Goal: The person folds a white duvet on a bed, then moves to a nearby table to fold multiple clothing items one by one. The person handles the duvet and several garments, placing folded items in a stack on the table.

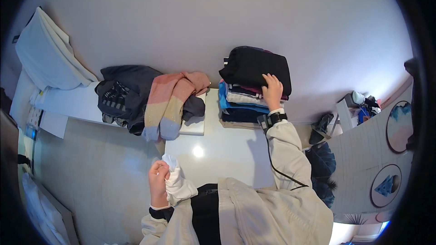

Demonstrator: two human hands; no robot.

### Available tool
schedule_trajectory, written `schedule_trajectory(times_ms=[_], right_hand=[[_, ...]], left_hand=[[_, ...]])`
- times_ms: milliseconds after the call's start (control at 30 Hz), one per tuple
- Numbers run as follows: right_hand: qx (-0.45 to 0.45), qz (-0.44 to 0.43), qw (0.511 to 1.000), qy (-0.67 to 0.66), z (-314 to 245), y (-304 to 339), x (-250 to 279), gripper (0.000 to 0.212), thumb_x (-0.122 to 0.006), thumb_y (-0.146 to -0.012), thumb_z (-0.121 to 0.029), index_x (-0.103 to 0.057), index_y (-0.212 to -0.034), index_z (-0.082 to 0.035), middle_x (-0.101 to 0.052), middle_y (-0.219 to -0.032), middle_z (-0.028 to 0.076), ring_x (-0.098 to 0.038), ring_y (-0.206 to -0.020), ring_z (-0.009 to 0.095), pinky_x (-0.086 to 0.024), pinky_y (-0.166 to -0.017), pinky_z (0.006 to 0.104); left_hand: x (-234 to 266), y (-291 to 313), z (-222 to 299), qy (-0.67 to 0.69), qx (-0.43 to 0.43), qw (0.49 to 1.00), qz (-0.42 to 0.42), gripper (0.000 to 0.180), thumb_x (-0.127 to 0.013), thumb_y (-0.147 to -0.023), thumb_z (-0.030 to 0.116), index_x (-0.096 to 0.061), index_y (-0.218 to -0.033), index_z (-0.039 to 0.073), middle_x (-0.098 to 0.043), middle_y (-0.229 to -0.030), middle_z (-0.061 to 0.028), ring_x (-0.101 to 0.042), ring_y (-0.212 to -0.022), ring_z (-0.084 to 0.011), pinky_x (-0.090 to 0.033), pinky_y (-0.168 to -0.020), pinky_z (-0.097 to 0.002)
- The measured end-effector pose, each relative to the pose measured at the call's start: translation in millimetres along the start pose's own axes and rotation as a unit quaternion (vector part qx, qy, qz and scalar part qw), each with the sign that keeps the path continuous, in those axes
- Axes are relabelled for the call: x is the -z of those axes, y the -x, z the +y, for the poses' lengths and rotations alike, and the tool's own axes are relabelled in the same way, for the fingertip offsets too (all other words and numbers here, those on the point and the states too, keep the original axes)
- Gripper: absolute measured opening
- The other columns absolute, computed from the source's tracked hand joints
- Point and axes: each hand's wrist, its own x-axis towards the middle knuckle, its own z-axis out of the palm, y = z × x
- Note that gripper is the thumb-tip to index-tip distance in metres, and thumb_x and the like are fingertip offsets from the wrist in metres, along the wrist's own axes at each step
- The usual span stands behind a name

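My left hand (159,178) is closed on a bunched white cloth (180,188), low and near my body at the table's near left edge. The kind of garment cannot be made out. My right hand (272,90) reaches to the stack of folded clothes at the table's far right. Its fingers lie spread on a black folded garment (256,66) on top. Below that piece, the stack shows maroon, pale grey, blue (222,95) and dark navy (245,115) layers. The white table (218,152) lies between my two hands.
At the far left, a striped pink, beige and blue knitted garment (171,93) and dark clothes (131,81) form a loose heap. A white cloth (50,54) drapes over something beyond it. A grey wall (227,13) stands behind. A black cable (282,171) runs along my right sleeve.
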Motion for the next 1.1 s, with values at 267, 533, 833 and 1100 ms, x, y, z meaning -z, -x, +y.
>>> schedule_trajectory(times_ms=[267, 533, 833, 1100], right_hand=[[-0.237, 0.016, 0.763, -0.6, -28.9, -23.4, 114.7, 0.021, -0.06, -0.091, -0.018, -0.066, -0.099, 0.0, -0.066, -0.082, 0.005, -0.059, -0.068, 0.014, -0.047, -0.065, 0.0264], [-0.184, -0.128, 0.543, -0.809, -143.3, 95.0, 143.1, 0.035, -0.045, -0.099, -0.023, -0.051, -0.125, -0.001, -0.059, -0.12, 0.01, -0.059, -0.105, 0.02, -0.045, -0.095, 0.0329], [-0.448, -0.418, 0.078, -0.787, -200.1, 183.7, 57.0, 0.038, -0.038, -0.101, -0.019, -0.044, -0.133, 0.0, -0.056, -0.127, 0.011, -0.058, -0.11, 0.023, -0.047, -0.096, 0.0332], [-0.24, -0.572, 0.243, -0.746, -265.3, 253.6, 1.6, 0.039, -0.042, -0.1, -0.022, -0.046, -0.133, -0.001, -0.053, -0.13, 0.012, -0.054, -0.116, 0.021, -0.044, -0.101, 0.0326]], left_hand=[[-7.0, -0.6, 1.8, -0.035, 0.043, 0.998, -0.027, 0.005, -0.052, -0.089, 0.006, -0.055, -0.089, 0.003, -0.054, -0.067, -0.0019, -0.048, -0.06, -0.0066, -0.035, -0.053, -0.0199], [-34.8, -16.5, 3.2, 0.046, 0.107, 0.976, -0.186, 0.044, -0.038, -0.1, 0.033, -0.041, -0.132, 0.003, -0.062, -0.114, -0.0187, -0.062, -0.095, -0.0195, -0.052, -0.081, -0.0285], [-25.7, 8.9, -2.5, 0.061, -0.017, 0.994, -0.088, 0.044, -0.045, -0.097, 0.026, -0.043, -0.132, -0.001, -0.053, -0.127, -0.0119, -0.056, -0.11, -0.0216, -0.045, -0.095, -0.0324], [55.7, 72.5, 37.4, 0.152, -0.206, 0.963, 0.084, 0.065, -0.053, -0.077, 0.007, -0.035, -0.139, 0.001, -0.05, -0.129, -0.0173, -0.054, -0.113, -0.0271, -0.043, -0.097, -0.0346]])
